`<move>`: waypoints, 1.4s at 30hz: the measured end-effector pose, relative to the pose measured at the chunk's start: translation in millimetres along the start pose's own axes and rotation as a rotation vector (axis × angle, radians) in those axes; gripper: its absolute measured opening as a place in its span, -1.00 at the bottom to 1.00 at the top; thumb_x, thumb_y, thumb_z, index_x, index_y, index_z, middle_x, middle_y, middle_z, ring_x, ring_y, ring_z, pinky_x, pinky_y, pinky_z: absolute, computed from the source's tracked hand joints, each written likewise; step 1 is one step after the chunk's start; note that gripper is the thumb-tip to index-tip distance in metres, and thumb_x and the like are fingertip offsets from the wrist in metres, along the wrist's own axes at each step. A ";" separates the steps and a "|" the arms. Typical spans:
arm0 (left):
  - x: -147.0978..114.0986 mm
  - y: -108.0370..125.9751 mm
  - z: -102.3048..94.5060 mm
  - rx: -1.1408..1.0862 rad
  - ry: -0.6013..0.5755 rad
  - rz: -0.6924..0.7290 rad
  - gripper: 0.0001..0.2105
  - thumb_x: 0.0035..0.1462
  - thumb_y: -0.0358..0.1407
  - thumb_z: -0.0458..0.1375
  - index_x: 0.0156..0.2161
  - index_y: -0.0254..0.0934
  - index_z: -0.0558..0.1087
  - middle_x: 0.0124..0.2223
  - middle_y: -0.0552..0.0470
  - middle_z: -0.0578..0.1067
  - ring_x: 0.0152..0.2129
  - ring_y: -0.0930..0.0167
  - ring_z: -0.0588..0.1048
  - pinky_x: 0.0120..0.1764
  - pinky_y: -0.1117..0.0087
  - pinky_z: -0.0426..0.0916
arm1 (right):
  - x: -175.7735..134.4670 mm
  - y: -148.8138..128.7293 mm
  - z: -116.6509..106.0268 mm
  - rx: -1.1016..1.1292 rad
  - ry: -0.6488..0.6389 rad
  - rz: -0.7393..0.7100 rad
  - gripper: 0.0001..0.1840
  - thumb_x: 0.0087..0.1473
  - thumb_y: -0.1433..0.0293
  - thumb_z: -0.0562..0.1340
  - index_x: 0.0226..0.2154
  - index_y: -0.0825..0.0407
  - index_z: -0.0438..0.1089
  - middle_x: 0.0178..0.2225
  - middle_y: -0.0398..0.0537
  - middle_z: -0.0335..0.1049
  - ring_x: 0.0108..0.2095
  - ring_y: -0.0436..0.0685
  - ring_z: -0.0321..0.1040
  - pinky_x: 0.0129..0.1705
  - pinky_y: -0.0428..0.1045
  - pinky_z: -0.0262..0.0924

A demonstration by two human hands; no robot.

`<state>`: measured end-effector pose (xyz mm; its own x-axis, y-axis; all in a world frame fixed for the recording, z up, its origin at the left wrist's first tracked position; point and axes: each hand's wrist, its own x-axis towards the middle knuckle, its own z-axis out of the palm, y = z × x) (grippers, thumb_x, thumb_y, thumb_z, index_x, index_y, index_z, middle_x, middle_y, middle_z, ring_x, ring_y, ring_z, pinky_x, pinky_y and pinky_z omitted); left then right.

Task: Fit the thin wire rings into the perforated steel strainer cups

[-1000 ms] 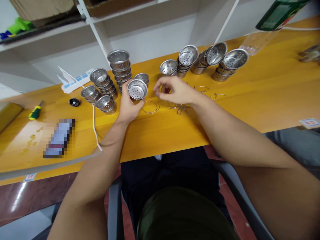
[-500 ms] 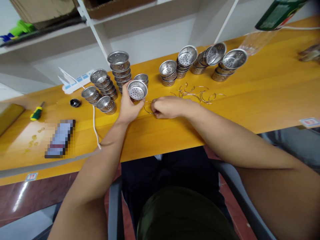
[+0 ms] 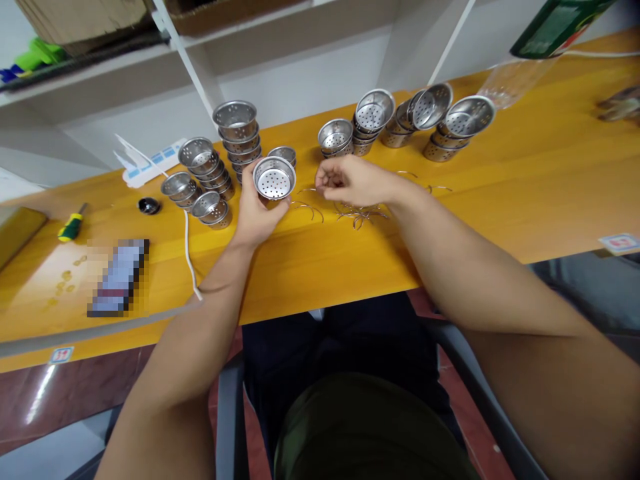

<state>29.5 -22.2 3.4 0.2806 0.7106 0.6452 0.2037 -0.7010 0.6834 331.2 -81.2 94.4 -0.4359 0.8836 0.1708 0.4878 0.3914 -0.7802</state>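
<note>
My left hand [image 3: 253,217] is closed around a small perforated metal cup [image 3: 275,180], tilted so its open top and dotted bottom face me. To its right, my right hand [image 3: 350,181] hovers low over the table with fingers curled together. A thin wire end shows beside those fingertips, but I cannot tell whether they grip it. Loose curved wires [image 3: 357,217] lie in a tangle just below this hand, and more wire arcs [image 3: 313,212] lie between the two hands. Behind the held cup stands another perforated cup [image 3: 283,155].
Stacked perforated cups stand at left [image 3: 239,130] and along the back right [image 3: 375,117]. A clear bottle [image 3: 515,83], a phone [image 3: 120,277], a screwdriver [image 3: 73,227], a white cable [image 3: 189,253] and a power strip [image 3: 155,163] also lie on the yellow table [image 3: 300,267]. White shelving [image 3: 300,67] rises behind.
My right hand has moved up and slightly right, away from the held cup. The wire tangle now lies further left and nearer me. My left hand keeps the cup almost in place.
</note>
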 end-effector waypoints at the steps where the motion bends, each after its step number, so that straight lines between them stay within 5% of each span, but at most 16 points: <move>1: -0.1 1.2 0.3 -0.004 -0.005 -0.006 -0.03 0.39 0.02 0.68 0.64 0.13 0.20 0.58 -0.19 0.47 0.68 -0.07 0.51 0.77 -0.28 0.45 | 1.9 3.4 1.2 0.049 0.061 -0.002 -0.74 0.17 0.44 0.52 -0.14 -0.12 0.53 -0.27 -0.08 0.61 -0.30 0.23 0.55 -0.15 0.18 0.55; 9: 1.6 10.0 -4.0 -0.017 -0.050 -0.027 0.01 0.35 0.00 0.71 0.67 0.06 0.24 0.55 -0.20 0.53 0.61 -0.06 0.61 0.69 -0.20 0.60 | 12.6 14.6 8.7 0.159 0.341 -0.017 -0.48 0.37 -0.18 0.60 -0.02 -0.15 0.57 -0.39 -0.10 0.45 -0.42 0.22 0.47 -0.40 0.13 0.49; 14: -1.5 10.9 -7.5 -0.128 -0.142 -0.098 0.03 0.36 -0.06 0.70 0.69 0.19 0.20 0.47 -0.13 0.56 0.45 -0.01 0.74 0.46 -0.19 0.82 | 12.7 9.9 15.7 0.104 0.382 -0.107 -0.35 0.49 -0.38 0.48 0.12 -0.19 0.62 -0.31 -0.09 0.38 -0.34 0.24 0.36 -0.26 0.18 0.56; 20: -5.6 11.2 -5.3 -0.111 -0.140 -0.044 -0.08 0.35 0.00 0.70 0.62 0.11 0.33 0.36 -0.12 0.60 0.40 -0.04 0.77 0.39 -0.18 0.86 | 9.5 -1.8 25.7 0.070 0.412 -0.085 -0.38 0.53 -0.33 0.42 0.15 -0.18 0.66 -0.23 0.00 0.40 -0.20 0.33 0.38 -0.11 0.23 0.57; 27: -6.5 13.6 1.8 -0.164 -0.202 -0.044 -0.06 0.28 0.38 0.68 0.51 0.05 0.43 0.48 -0.14 0.65 0.44 0.03 0.76 0.46 -0.04 0.79 | 1.0 -25.8 37.4 0.028 0.321 -0.076 -0.36 0.52 -0.29 0.47 0.20 -0.14 0.77 -0.11 0.07 0.65 -0.08 0.37 0.54 -0.05 0.20 0.56; 42: -10.2 26.2 11.6 -0.095 -0.190 0.039 0.06 0.23 0.52 0.62 0.53 -0.09 0.44 0.45 -0.24 0.68 0.40 0.00 0.75 0.50 -0.03 0.67 | 15.8 -2.0 56.6 -0.059 0.444 -0.200 -0.79 0.56 0.24 0.53 0.11 -0.03 0.82 -0.33 -0.11 0.51 -0.28 0.20 0.45 -0.07 0.14 0.47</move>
<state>42.9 -48.5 10.8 0.4605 0.6524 0.6019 0.1028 -0.7127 0.6939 280.5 -82.6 64.5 -0.1675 0.8089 0.5636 0.4753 0.5671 -0.6727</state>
